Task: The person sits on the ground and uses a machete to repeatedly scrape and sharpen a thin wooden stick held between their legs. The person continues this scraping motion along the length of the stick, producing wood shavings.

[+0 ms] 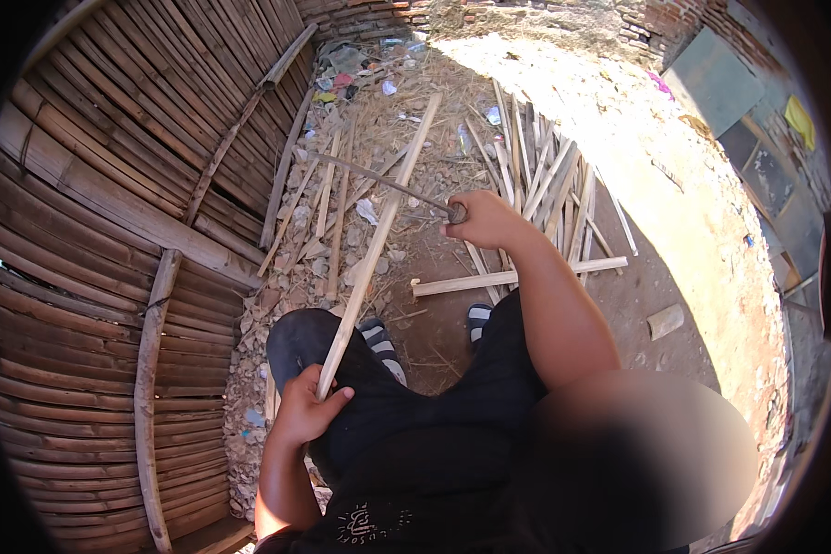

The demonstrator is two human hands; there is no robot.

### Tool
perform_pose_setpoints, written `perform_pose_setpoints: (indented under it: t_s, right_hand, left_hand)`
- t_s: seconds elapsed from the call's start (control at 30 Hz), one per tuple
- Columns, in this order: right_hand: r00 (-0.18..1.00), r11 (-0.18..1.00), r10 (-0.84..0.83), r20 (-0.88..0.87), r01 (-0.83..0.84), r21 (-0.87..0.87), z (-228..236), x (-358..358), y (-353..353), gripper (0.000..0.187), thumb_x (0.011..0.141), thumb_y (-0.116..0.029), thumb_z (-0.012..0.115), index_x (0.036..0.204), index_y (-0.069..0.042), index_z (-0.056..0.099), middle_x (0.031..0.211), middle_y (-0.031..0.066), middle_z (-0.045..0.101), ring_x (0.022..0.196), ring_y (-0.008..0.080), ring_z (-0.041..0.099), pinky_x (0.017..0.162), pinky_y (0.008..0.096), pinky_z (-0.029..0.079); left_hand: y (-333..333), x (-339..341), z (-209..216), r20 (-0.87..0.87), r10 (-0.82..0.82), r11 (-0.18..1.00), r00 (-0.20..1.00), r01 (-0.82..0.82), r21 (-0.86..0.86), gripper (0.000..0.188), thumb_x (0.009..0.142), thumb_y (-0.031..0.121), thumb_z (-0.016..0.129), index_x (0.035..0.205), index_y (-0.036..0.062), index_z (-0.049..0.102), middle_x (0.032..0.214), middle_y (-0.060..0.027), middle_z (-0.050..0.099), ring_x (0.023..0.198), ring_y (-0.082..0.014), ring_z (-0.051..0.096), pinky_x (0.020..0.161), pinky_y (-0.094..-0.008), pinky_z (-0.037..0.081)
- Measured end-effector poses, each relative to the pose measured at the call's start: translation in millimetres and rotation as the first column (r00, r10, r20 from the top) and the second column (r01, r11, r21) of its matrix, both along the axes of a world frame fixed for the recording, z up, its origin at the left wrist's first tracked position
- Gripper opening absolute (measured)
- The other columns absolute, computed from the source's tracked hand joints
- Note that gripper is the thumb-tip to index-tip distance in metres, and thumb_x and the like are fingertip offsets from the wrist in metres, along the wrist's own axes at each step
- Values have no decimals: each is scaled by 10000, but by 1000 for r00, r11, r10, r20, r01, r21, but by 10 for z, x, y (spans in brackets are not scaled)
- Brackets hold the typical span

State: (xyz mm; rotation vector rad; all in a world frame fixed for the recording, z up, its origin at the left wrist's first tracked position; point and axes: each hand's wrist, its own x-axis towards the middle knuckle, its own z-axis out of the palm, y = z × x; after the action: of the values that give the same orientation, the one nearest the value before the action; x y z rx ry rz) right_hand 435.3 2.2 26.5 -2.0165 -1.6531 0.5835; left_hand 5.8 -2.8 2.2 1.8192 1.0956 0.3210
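- Head view: your left hand (307, 406) is closed around the near end of a long pale wooden strip (375, 242), at your left thigh
- That strip slants away from you, up and slightly rightward, its far end over the littered ground (291, 249)
- Your right hand (487, 220), fingers curled, grips the handle of a long thin blade (353, 168)
- The blade points left and crosses the strip's upper half; you cannot tell whether they touch
- Beyond your right hand lies a pile of wooden strips (552, 185), with a crosswise strip (489, 283) nearer your feet
- A slatted wall (83, 342) stands on your left
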Motion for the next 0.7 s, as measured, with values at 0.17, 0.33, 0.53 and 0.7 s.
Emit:
perform_pose_setpoints:
  t_s: [0.17,0.33,0.53,0.7]
  right_hand:
    - [999,998,52,13,-53,39,-50,-43,-1,522,809,-423,801,1137,-23,728,985,260,721,961,429,695,861,482,535]
    - [918,924,382,105,-377,-60,-61,-619,7,453,818,-418,792,1106,-72,735,987,227,725,965,426,696,861,497,541]
    - [844,859,512,161,-507,-79,11,-724,-29,442,822,-425,790,1100,-86,733,980,217,725,971,423,698,860,511,543]
    - [991,992,118,62,-121,46,-77,-103,23,526,817,-434,799,1152,-37,721,1022,233,727,994,422,694,881,496,541]
  left_hand:
    - [-17,21,54,-13,-9,1000,1000,9,15,303,853,189,855,908,24,607,682,6,560,644,-80,491,564,-281,421]
    - [-31,22,21,6,34,999,999,-34,0,301,855,190,853,914,22,610,694,-3,566,659,-81,496,577,-282,429]
    - [-16,-16,-10,4,-3,999,1000,2,40,297,856,190,852,925,24,615,706,8,566,670,-76,496,582,-280,431]
    - [-41,36,82,-22,39,999,999,-40,-35,276,858,165,846,918,39,609,710,32,548,658,-59,474,570,-257,403]
